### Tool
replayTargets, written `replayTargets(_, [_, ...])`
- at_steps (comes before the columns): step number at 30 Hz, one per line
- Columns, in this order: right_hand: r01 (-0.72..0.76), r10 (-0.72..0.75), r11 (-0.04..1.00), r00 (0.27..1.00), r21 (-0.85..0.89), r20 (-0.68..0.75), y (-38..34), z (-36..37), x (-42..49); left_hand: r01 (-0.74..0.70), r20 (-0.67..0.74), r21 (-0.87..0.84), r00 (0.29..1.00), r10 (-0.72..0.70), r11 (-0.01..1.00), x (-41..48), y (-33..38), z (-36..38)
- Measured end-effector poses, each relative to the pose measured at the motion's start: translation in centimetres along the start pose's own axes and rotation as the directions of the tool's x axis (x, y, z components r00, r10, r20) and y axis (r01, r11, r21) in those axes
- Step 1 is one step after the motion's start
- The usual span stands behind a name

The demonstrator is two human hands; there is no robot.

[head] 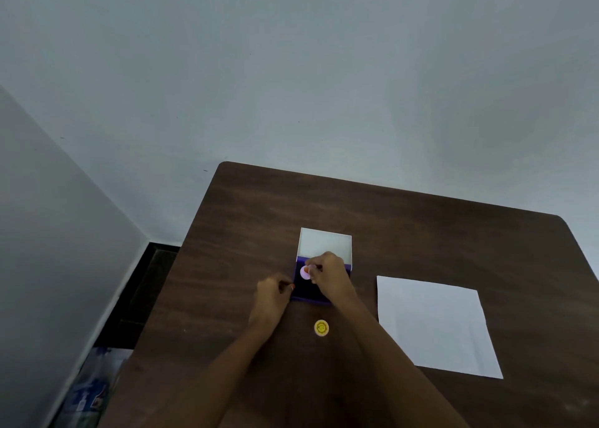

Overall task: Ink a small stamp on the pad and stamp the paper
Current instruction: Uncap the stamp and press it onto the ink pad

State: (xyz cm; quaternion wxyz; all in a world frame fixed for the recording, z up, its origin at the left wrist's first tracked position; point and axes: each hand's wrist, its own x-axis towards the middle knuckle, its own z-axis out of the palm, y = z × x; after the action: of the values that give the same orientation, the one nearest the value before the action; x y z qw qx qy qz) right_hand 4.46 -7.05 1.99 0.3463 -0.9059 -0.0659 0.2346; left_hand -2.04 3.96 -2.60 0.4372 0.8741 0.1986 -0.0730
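Observation:
A purple ink pad (306, 290) lies open on the dark wooden table (246, 220), its white lid (325, 243) standing up behind it. My right hand (327, 273) is over the pad, fingers shut on a small pink round stamp (305, 272) that sits on the dark ink surface. My left hand (274, 293) rests against the pad's left edge, fingertips touching it. A white sheet of paper (437, 327) lies flat to the right of the pad, blank as far as I can see.
A small yellow round stamp (321, 327) with a face pattern lies on the table just in front of the pad, between my forearms. The table's left edge drops to a dark floor, with a blurred bluish object (94, 388) below. A pale wall stands behind.

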Motion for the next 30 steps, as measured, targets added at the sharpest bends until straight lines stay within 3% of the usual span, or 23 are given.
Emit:
replayTargets(5, [0.012,-0.014,0.995,1.0,0.102,0.024,-0.3,0.5,0.1,0.045,0.049,-0.028,0.998,-0.044,0.999,0.5,-0.3,-0.4])
replayTargets(10, [-0.092,0.08,0.989,0.992,0.117,0.101,-1.1,0.1,0.8,0.111,0.101,-0.099,0.99,-0.101,0.989,1.0,-0.3,-0.8])
replayTargets(13, [-0.206,0.197,0.978,0.966,0.037,0.169,-1.6,-0.3,1.2,0.146,0.136,-0.122,0.982,-0.13,0.982,1.3,-0.3,-1.0])
replayTargets(16, [-0.228,0.226,0.973,0.948,-0.016,0.223,-2.5,-0.7,1.8,0.181,0.183,-0.138,0.971,-0.154,0.974,1.5,-0.1,-1.4])
replayTargets(19, [-0.318,0.335,0.942,0.879,-0.107,0.338,-2.9,-1.2,2.4,0.219,0.236,-0.152,0.955,-0.179,0.964,1.8,0.2,-1.9])
replayTargets(21, [-0.44,0.418,0.898,0.854,0.0,0.311,-3.2,-1.5,2.5,0.246,0.266,-0.157,0.943,-0.199,0.957,2.1,0.5,-2.1])
replayTargets(25, [-0.348,0.371,0.929,0.875,-0.128,0.311,-3.0,-1.3,3.1,0.307,0.304,-0.171,0.92,-0.246,0.936,2.6,0.6,-2.2])
replayTargets(26, [-0.394,0.403,0.915,0.868,-0.092,0.291,-2.7,-0.9,3.1,0.319,0.311,-0.167,0.915,-0.257,0.933,2.8,0.6,-2.2])
replayTargets(30, [-0.309,0.298,0.95,0.939,0.04,0.175,-0.8,0.4,3.5,0.361,0.36,-0.153,0.887,-0.288,0.92,3.3,1.1,-2.4])
